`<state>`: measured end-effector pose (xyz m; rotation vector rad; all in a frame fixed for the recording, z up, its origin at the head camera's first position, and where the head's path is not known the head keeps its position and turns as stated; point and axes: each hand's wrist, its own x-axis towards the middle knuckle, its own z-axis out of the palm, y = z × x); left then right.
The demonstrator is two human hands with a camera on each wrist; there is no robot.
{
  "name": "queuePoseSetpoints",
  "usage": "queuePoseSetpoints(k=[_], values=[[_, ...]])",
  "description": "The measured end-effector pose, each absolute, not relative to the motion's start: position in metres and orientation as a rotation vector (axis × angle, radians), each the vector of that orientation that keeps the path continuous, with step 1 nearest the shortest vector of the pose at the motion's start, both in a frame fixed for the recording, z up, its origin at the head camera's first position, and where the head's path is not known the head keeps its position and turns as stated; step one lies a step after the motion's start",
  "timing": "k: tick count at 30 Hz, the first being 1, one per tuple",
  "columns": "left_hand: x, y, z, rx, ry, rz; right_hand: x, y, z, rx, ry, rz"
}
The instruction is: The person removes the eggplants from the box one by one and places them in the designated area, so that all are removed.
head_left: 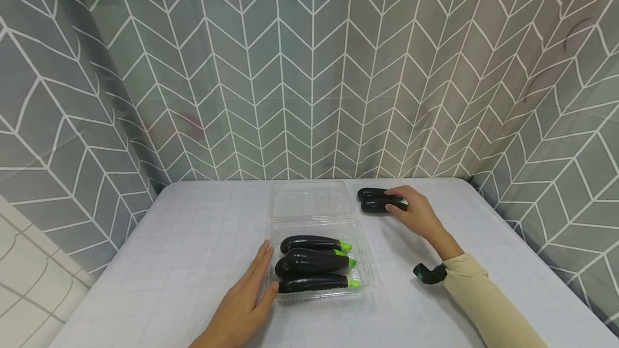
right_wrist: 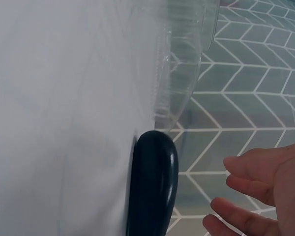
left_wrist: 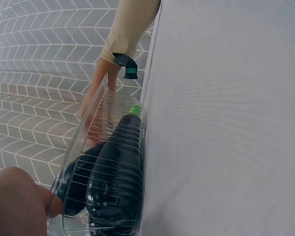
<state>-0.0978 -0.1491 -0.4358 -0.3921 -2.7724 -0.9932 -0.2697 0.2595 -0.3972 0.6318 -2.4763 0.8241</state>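
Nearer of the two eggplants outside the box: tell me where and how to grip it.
Grip the nearer eggplant around its middle, probably from above, thumb on its near side: it lies flat, slim enough to span. The other eggplant lies close along its far side, leaving fingers little room.

Place: screened-off tabletop area — wider premises, home or lab, cannot be told. Evidence: grey hangings (head_left: 309,63) with white chevron lines, at the far side and both flanks; one table under white cloth (head_left: 159,262), set amid them; one white gridded surface (head_left: 34,278) — lower left, head view.
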Motion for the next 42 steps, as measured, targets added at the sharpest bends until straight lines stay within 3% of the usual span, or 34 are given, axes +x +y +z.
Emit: queuePoseSetpoints(k=[42], values=[[-0.098, -0.15, -0.435, -0.414, -2.762, -0.975, -0.25, 0.223, -0.376, 0.795, -2.46, 0.921]])
